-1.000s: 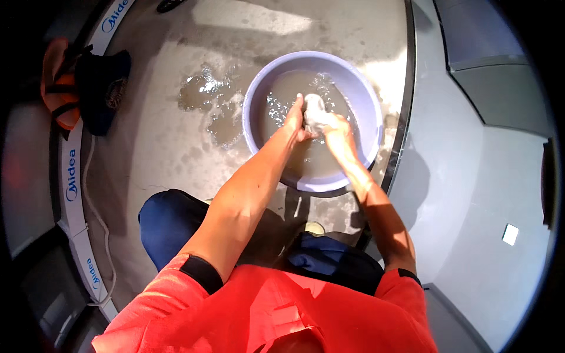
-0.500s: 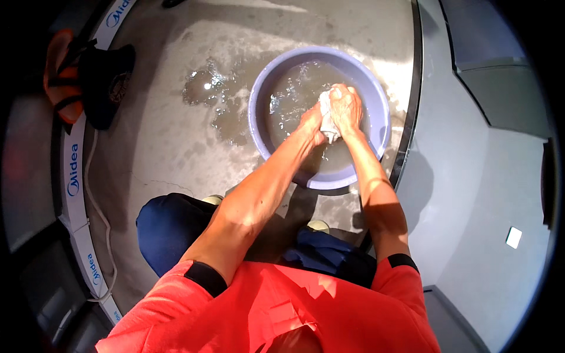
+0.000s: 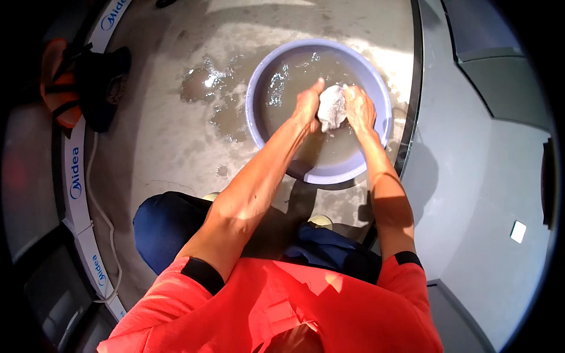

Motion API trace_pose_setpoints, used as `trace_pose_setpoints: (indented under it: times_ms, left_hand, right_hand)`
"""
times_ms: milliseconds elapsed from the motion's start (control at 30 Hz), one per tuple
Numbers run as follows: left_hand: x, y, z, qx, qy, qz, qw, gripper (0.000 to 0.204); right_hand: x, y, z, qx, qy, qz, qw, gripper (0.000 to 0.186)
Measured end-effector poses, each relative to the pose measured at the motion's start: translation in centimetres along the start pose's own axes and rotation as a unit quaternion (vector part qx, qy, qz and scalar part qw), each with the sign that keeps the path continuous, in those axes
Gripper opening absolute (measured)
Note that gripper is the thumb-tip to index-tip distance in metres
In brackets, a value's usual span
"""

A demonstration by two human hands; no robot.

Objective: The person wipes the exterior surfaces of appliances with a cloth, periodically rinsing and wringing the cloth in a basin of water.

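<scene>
A wet, bunched white cloth (image 3: 332, 108) lies between my hands, over the murky water in a round purple basin (image 3: 254, 120). At its left side is my left hand (image 3: 306, 105), open, with one digit stretched out past the cloth's upper left edge. Its other fingers are partly hidden. My right hand (image 3: 361, 109) is on the cloth's right side, fingers curled against its edge. Both forearms reach in over the basin's near rim.
Wet patches (image 3: 215, 82) mark the concrete floor left of the basin. A grey panel (image 3: 465, 176) runs along the right. At far left, a dark cap (image 3: 103, 88) and an orange item (image 3: 62, 88) sit by a white rail (image 3: 76, 194) with a cable (image 3: 97, 203).
My hands have moved apart from their squeeze around the cloth, the left one going left and the right one slightly right. More of the cloth now shows between them.
</scene>
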State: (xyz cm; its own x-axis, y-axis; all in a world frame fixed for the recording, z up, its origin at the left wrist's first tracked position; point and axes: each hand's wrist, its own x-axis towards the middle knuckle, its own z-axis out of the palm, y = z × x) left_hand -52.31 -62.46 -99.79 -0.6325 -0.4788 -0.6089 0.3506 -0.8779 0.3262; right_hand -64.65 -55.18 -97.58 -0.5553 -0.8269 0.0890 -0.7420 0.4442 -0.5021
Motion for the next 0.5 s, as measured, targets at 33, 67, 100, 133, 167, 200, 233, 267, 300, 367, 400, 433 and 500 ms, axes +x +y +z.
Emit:
trace_pose_setpoints:
  times_ms: [33,67,100,133,167,200,233,267,300,367,400,433,500]
  left_hand:
    - [0.1,1.4,0.3,0.018,0.023,0.022,0.999,0.044]
    - [-0.8,2.2,1.2,0.045,0.083,0.083,0.992,0.046]
    - [-0.3,2.9,0.0,0.051,0.063,0.07,0.994,0.047]
    - [0.0,2.5,-0.6,0.025,0.047,0.069,0.996,0.048]
    - [-1.2,2.4,0.1,0.0,0.033,0.065,0.997,0.05]
    - [-2.4,1.6,1.0,0.014,0.063,0.039,0.997,0.057]
    - [-2.6,2.1,0.3,0.012,0.066,0.046,0.997,0.057]
    - [-2.1,1.8,-0.4,-0.01,0.064,-0.002,0.998,0.055]
    - [-1.5,1.5,-1.1,-0.032,0.06,-0.05,0.996,0.055]
    - [-0.4,1.9,-3.2,-0.093,0.0,-0.069,0.993,0.054]
    - [0.4,2.2,-4.4,-0.068,-0.038,-0.072,0.994,0.053]
    - [1.0,1.5,-4.3,-0.042,-0.084,-0.085,0.992,0.051]
    - [0.2,2.0,-4.1,-0.162,-0.107,-0.186,0.963,0.041]
  right_hand:
    - [-0.2,1.7,0.2,0.013,-0.027,0.052,0.998,0.027]
    - [-0.8,3.2,0.9,0.025,-0.054,0.106,0.993,0.03]
    - [-1.2,4.0,2.5,0.025,-0.053,0.102,0.993,0.03]
    - [-1.7,5.5,4.1,-0.006,0.025,0.098,0.995,0.031]
    - [-2.0,5.5,4.4,-0.039,0.1,0.095,0.99,0.032]
    - [-2.6,5.5,4.6,-0.032,0.068,0.125,0.989,0.033]
    - [-2.1,3.0,4.0,0.145,-0.075,0.164,0.973,0.031]
    - [-2.6,0.1,3.0,0.242,-0.099,0.163,0.951,0.029]
    - [-2.8,0.2,4.2,0.194,-0.105,0.065,0.973,0.028]
    - [-3.6,-6.5,1.1,0.282,-0.165,-0.034,0.945,0.024]
    - [-4.5,-8.7,0.3,0.287,-0.145,-0.101,0.942,0.023]
    - [-4.7,-9.3,0.9,0.14,-0.127,-0.176,0.966,0.02]
    - [-7.1,-13.6,-0.8,0.076,-0.048,-0.204,0.975,0.015]
